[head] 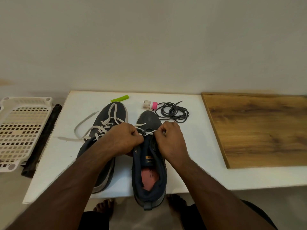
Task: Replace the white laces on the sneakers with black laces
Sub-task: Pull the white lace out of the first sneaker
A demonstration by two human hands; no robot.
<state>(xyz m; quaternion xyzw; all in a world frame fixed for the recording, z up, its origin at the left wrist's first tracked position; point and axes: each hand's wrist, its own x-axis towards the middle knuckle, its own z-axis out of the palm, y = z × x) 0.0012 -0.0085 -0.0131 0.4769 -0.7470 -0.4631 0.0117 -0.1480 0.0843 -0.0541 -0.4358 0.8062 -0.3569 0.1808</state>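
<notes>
Both hands are working over the right sneaker, which is lying on the white surface with its heel toward the person and hanging slightly past the near edge. The left hand is curling its fingers closed at the left side of the shoe's throat, seemingly gripping the white lace there, though the exact pinch is hidden under the knuckles. The right hand is sitting just across from it, close but not touching, its fingers pinching the same white lace where it is crossing the eyelets between the two hands.

Just left of the left hand, partly under its forearm, the left sneaker is lying with its own white lace loosened and trailing out over the surface. Beyond the right hand, a coil of black laces is resting near the toe of the right sneaker, with a small pink-capped bottle beside it. A green cap-like piece is lying beyond the left sneaker. A wooden board is sitting well to the right of the hands, and a white perforated tray well to the left.
</notes>
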